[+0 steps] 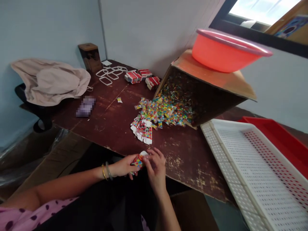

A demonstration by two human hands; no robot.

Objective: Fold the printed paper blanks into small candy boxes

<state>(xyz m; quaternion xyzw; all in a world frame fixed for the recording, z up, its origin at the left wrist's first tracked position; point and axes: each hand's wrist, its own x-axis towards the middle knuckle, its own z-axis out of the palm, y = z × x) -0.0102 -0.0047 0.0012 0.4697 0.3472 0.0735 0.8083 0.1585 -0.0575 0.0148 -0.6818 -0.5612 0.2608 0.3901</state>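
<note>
My left hand [126, 166] is closed around a small colourful printed box [138, 162], held just off the table's front edge. A white flap stands up at the box's far end. My right hand [155, 163] has its thumb and index finger closed on that end, while its other fingers are raised. Whatever lies between those fingertips is too small to make out. Beyond the hands, a fanned stack of flat printed boxes [143, 131] lies on the table. Behind it, small wrapped candies [166, 110] spill in a heap from a tipped cardboard box [214, 86].
A pink basin [226, 53] rests on the cardboard box. White perforated trays [240, 154] and a red tray [276, 131] stand at right. Toward the back are filled red boxes [133, 77], white rings [106, 80], a brown canister [90, 57], a beige cloth [55, 80] and a single candy packet [119, 100].
</note>
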